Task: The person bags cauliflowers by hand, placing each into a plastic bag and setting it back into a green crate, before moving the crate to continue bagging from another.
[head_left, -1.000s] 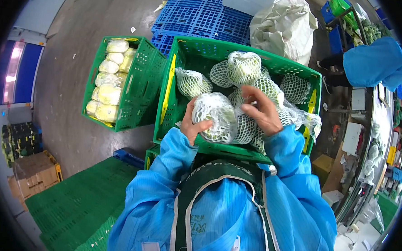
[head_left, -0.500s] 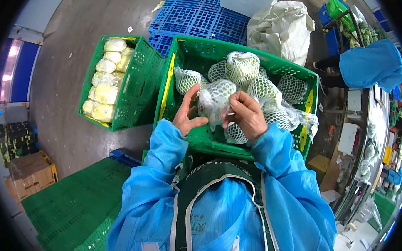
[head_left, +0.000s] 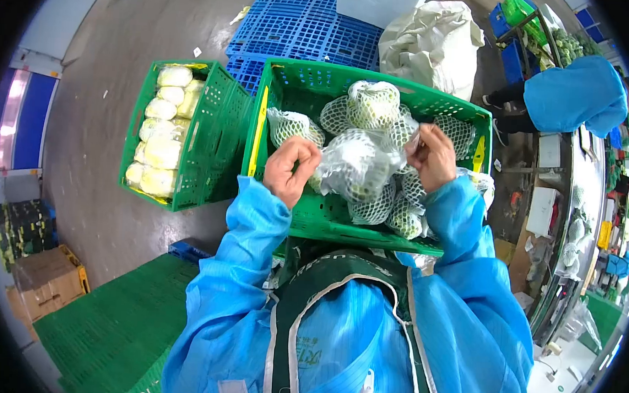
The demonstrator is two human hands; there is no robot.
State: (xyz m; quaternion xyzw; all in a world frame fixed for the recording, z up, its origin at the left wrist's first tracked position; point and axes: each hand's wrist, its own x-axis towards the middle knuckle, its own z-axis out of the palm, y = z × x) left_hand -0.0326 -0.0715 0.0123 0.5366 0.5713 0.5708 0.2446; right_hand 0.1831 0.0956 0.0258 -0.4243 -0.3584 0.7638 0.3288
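A clear plastic bag (head_left: 358, 156) with a net-wrapped round item inside is stretched between my two hands, over a green crate (head_left: 327, 229). My left hand (head_left: 292, 170) is closed on the bag's left end. My right hand (head_left: 432, 157) pinches its right end. Around and below the bag, several pale green items in white foam nets lie in the crate, such as a netted item (head_left: 373, 105) near the back and a netted item (head_left: 292, 127) at the left.
Beside the crate at the left stands a green crate (head_left: 225, 138) with wrapped pale vegetables (head_left: 162, 149). Behind are blue pallets (head_left: 295, 25) and a white sack (head_left: 436, 50). A person in blue (head_left: 576, 95) bends at the upper right.
My left hand has closed on the bag. My right hand has moved up and to the right, and the bag is now drawn out wide between both hands.
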